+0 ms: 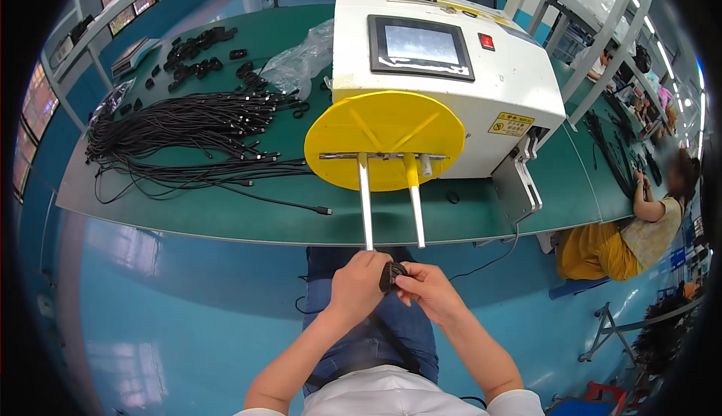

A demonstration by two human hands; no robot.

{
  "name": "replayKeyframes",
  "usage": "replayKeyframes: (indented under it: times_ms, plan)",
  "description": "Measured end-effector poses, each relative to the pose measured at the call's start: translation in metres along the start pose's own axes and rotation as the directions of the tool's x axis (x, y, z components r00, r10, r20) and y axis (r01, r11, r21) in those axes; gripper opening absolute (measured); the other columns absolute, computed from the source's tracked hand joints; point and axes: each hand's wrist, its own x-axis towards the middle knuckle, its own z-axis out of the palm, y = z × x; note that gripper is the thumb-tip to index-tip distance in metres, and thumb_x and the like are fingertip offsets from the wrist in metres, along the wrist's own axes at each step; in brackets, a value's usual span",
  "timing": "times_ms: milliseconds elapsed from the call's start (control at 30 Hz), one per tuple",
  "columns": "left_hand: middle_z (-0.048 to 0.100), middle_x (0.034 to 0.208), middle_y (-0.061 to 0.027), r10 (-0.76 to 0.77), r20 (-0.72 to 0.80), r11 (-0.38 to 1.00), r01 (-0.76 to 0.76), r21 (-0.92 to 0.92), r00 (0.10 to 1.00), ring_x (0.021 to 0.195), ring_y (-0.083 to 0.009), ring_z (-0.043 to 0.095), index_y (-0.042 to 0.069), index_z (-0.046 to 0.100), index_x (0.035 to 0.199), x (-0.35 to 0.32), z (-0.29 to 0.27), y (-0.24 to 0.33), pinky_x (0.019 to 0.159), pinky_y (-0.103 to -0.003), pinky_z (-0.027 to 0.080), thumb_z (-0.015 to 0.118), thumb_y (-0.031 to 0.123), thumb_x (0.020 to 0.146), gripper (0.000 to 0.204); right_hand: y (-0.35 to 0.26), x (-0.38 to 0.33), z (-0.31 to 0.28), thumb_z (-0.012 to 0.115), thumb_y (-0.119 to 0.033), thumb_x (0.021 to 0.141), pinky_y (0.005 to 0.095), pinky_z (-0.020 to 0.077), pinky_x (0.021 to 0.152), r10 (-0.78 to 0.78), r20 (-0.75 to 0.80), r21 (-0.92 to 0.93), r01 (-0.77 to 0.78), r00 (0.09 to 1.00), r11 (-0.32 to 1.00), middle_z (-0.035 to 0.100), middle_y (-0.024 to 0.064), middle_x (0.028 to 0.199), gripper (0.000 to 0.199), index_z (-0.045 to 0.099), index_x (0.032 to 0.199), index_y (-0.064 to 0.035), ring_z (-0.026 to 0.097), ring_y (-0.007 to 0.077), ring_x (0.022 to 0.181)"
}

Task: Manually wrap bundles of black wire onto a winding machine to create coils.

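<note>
Between my two hands, over my lap, is a small coiled bundle of black cable (390, 275). My left hand (359, 284) is wrapped round its left side. The fingers of my right hand (427, 290) pinch its right side. Just above my hands, two metal rods (365, 202) stick out of a yellow disc (385, 119) on the front of a white machine (481, 78). The tip of the left rod comes close to my left hand; whether they touch I cannot tell.
On the green table (286, 217), a large heap of black cables (180, 127) lies left of the disc. One cable plug (323, 211) points toward the front edge. Small black coils (195, 51) and a clear plastic bag (301, 59) lie behind. A person (639, 228) sits at the right.
</note>
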Motion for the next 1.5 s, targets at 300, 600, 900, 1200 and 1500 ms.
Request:
replayKeyframes:
  times_ms: [300, 600, 900, 1200, 1500]
  plan:
    - [0.055, 0.096, -0.0101, -0.017, 0.23, 0.878, 0.125, -0.462, 0.973, 0.086, -0.0267, 0.057, 0.005, 0.055, 0.109, 0.0, -0.014, 0.01, 0.075, -0.032, 0.047, 0.08, 0.011, 0.064, 0.051, -0.014, -0.02, -0.007, 0.057, -0.008, 0.088, 0.0214, 0.047, 0.049, 0.018, 0.013, -0.032, -0.018, 1.0, 0.999, 0.06, 0.0059, 0.079, 0.011, 0.06, 0.091, 0.0022, 0.058, 0.0103, 0.061]
    - [0.048, 0.118, -0.0112, 0.13, 0.323, 0.8, 0.093, -0.592, 0.937, 0.107, -0.0243, 0.051, 0.006, 0.046, 0.127, 0.005, -0.018, -0.008, 0.087, -0.033, 0.044, 0.078, 0.011, 0.067, 0.068, -0.027, -0.026, -0.005, 0.056, -0.011, 0.089, 0.0224, 0.0472, 0.052, -0.021, -0.011, -0.05, 0.02, 1.0, 0.999, 0.062, 0.0072, 0.086, 0.017, 0.06, 0.097, 0.0031, 0.058, 0.011, 0.066]
    - [0.043, 0.131, -0.0152, 0.156, 0.276, 0.857, 0.009, -0.516, 0.948, 0.117, -0.0298, 0.047, 0.001, 0.043, 0.13, 0.011, -0.036, 0.006, 0.09, -0.037, 0.045, 0.073, 0.003, 0.068, 0.068, -0.027, -0.02, -0.009, 0.057, -0.01, 0.089, 0.0229, 0.0477, 0.052, -0.035, -0.045, 0.127, 0.04, 0.998, 0.991, 0.063, 0.0064, 0.089, 0.018, 0.059, 0.101, 0.0027, 0.059, 0.0121, 0.066]
    - [0.054, 0.115, -0.0178, 0.191, 0.093, 0.964, -0.169, -0.205, 0.977, 0.101, -0.0325, 0.056, -0.001, 0.049, 0.125, 0.008, -0.03, 0.01, 0.085, -0.036, 0.049, 0.073, 0.0, 0.068, 0.061, -0.025, -0.019, 0.015, 0.07, -0.004, 0.075, 0.0211, 0.0422, 0.05, -0.569, -0.177, -0.824, 0.195, 0.803, 0.532, 0.058, 0.0016, 0.069, 0.017, 0.062, 0.088, 0.0036, 0.05, 0.0072, 0.057]
    - [0.057, 0.109, -0.0169, 0.033, 0.033, 0.98, -0.026, -0.196, 0.999, 0.091, -0.0317, 0.06, -0.003, 0.052, 0.121, -0.007, -0.014, 0.015, 0.079, -0.036, 0.051, 0.073, -0.001, 0.065, 0.059, -0.011, -0.013, 0.021, 0.071, -0.004, 0.071, 0.0257, 0.0425, 0.049, -0.713, -0.121, -0.943, 0.144, 0.691, 0.3, 0.055, 0.0071, 0.06, 0.017, 0.061, 0.081, 0.0033, 0.052, 0.0142, 0.051]
